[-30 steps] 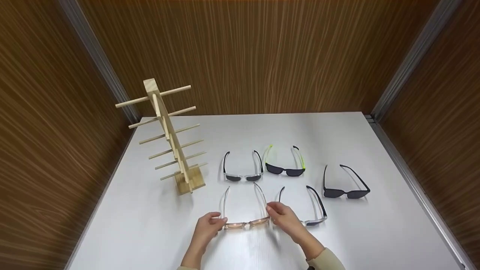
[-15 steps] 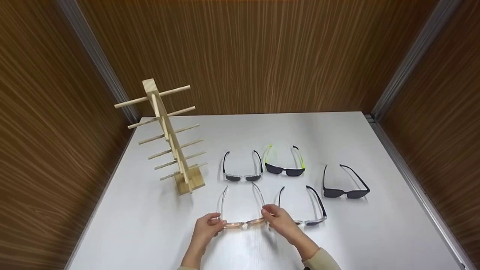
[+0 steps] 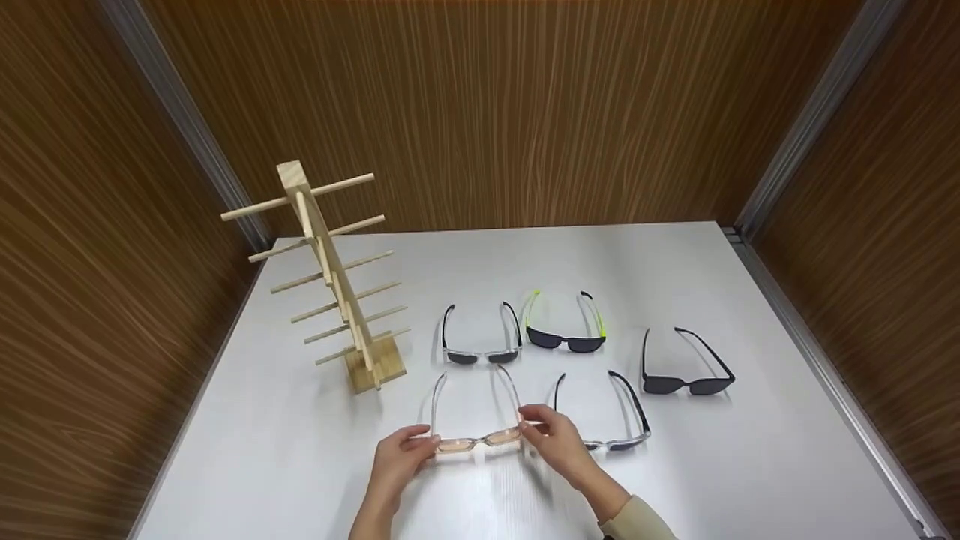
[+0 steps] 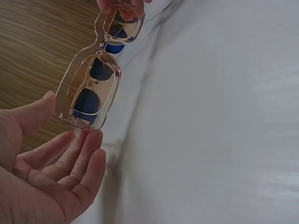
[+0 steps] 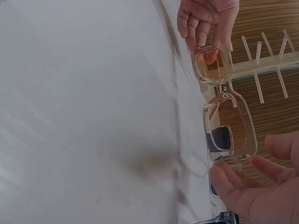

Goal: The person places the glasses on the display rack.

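Observation:
Clear-framed glasses with peach lenses (image 3: 456, 445) have their temples unfolded, pointing away from the person. At their left hinge corner, my left hand (image 3: 396, 461) pinches the frame between thumb and fingers. My right hand (image 3: 561, 448) holds the opposite corner, fingertips around the temple's front end. In the left wrist view, the thumb meets the frame's outer edge while curled fingers (image 4: 93, 140) lie under the corner. The right wrist view shows fingers (image 5: 224, 179) below the hinge. Clear-fronted sunglasses with black temples (image 3: 643, 412) lie right beside my right hand, partly hidden by it.
A wooden display rack (image 3: 330, 262) with several pairs of pegs stands at the left. Farther back lie clear-and-black sunglasses (image 3: 462, 358), black sunglasses with neon-green temples (image 3: 584, 345) and all-black ones (image 3: 707, 386). Wood-grain panels (image 3: 480, 112) enclose the white table (image 3: 247, 450).
The peach-lensed glasses have shifted slightly left with both hands, and their lenses now face up more. The right hand has moved left. The head view has also shifted a little.

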Demonstrator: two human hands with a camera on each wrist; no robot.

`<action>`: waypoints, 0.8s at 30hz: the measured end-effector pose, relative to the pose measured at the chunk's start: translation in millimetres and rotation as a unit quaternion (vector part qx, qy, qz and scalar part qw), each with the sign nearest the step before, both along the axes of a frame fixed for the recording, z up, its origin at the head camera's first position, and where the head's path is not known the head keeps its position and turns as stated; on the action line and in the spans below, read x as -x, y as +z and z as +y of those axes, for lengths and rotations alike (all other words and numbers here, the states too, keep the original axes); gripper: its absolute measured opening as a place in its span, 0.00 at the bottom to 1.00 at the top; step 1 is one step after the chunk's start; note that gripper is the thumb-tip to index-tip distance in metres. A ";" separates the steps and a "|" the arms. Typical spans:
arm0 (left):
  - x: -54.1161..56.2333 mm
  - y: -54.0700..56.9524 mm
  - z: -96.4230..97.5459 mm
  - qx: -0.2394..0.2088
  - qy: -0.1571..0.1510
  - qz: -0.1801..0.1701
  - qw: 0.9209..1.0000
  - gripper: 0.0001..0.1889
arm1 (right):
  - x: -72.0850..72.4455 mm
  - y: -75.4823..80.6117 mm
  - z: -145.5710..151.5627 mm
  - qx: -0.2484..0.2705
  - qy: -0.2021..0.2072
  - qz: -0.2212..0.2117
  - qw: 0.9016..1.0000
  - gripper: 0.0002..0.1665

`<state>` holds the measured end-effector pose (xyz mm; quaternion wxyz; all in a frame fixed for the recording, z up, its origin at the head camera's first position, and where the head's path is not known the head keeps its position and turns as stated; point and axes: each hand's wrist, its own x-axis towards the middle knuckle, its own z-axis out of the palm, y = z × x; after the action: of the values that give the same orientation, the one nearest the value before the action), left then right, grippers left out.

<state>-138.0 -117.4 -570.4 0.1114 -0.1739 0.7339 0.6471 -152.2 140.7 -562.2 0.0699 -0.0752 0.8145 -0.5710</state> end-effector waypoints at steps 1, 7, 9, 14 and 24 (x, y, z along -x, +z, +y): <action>-0.2 2.5 -0.5 0.002 0.002 -0.001 1.000 0.24 | 0.8 -0.1 -0.4 0.000 -0.006 0.015 1.000 0.19; -1.9 16.5 -1.6 0.022 0.014 0.001 1.000 0.24 | 2.6 2.6 -5.5 0.014 -0.035 0.054 0.998 0.17; -3.0 20.5 -1.7 0.021 0.022 0.002 1.000 0.24 | 2.7 5.2 -7.9 0.020 -0.044 0.051 0.998 0.16; -5.9 28.5 -3.5 0.003 0.049 0.005 0.999 0.24 | 0.5 23.8 -17.7 0.046 -0.060 0.053 0.996 0.11; -13.2 31.8 -10.1 -0.013 0.094 0.003 0.995 0.25 | -2.5 40.0 -37.2 0.135 -0.075 -0.010 0.988 0.13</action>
<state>-124.7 -127.4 -538.6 0.0499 -0.2390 0.7060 0.6648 -149.7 103.5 -522.2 0.0247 -0.0168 0.7328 -0.6798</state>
